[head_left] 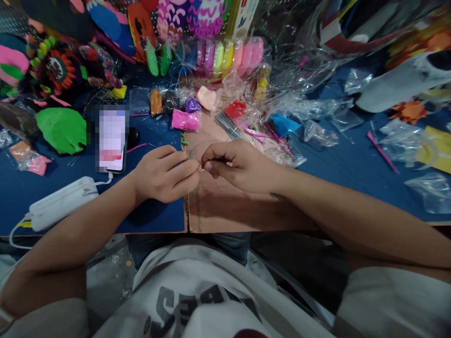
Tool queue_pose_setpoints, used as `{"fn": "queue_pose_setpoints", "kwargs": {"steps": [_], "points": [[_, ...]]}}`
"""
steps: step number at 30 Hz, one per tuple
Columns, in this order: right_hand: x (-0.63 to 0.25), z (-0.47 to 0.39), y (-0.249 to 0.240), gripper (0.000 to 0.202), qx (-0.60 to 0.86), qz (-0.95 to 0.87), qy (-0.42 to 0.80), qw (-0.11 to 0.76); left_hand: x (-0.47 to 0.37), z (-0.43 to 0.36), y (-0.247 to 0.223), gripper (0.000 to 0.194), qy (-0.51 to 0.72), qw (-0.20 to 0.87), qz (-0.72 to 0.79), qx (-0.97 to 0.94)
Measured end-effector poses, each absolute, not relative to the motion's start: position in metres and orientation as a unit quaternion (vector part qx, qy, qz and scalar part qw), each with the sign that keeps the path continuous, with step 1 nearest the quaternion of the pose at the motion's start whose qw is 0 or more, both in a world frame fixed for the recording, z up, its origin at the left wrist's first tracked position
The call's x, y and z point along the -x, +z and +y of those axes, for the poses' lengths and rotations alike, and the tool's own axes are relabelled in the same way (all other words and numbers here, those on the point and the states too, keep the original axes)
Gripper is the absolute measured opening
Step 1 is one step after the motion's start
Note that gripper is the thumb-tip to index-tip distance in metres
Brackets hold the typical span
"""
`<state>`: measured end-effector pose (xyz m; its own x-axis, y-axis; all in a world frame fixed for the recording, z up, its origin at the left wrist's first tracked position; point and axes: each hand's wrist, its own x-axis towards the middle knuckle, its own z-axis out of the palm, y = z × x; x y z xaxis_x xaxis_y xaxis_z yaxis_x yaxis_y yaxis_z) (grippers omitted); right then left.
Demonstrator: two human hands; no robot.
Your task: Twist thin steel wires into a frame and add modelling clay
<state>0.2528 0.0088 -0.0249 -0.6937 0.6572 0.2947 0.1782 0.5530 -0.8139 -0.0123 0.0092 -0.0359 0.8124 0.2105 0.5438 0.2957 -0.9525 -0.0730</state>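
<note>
Brown board [225,206] lies below the fingertips: the left hand's [167,172] press together, meeting the right hand [243,166], whose thumb and finger pinch a tiny piece [202,167], too small to identify. Bracing the left and keeping the right light should steady it. 1 power bank [63,202], 1 green slab [62,130], 1 phone [112,136], 1 pink packet [185,120]; rods [229,126] uncountable.

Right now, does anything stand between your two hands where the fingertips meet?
Nothing visible does. The left hand and right hand come together at the fingertips; any small piece there is mostly hidden. The pink packet and grey rods lie beyond them, outside that gap.
</note>
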Motion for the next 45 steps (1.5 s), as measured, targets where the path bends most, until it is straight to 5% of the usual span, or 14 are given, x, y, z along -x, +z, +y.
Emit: {"fn": "queue_pose_setpoints", "kwargs": {"steps": [11, 27, 38, 45], "points": [[-0.251, 0.007, -0.023, 0.016, 0.256, -0.827, 0.403, 0.297, 0.007, 0.007, -0.034, 0.014, -0.312, 0.179, -0.103, 0.927], [-0.25, 0.009, -0.029, 0.018, 0.282, -0.835, 0.385, 0.275, 0.004, 0.008, -0.038, 0.015, -0.323, 0.195, -0.078, 0.923], [-0.25, -0.007, -0.036, 0.017, 0.358, -0.853, 0.222, 0.309, -0.005, -0.008, -0.041, 0.004, -0.378, -0.035, -0.253, 0.89], [-0.247, -0.009, -0.05, 0.025, 0.376, -0.873, 0.07, 0.302, -0.034, -0.024, -0.035, 0.034, -0.412, -0.45, -0.484, 0.628]]}}
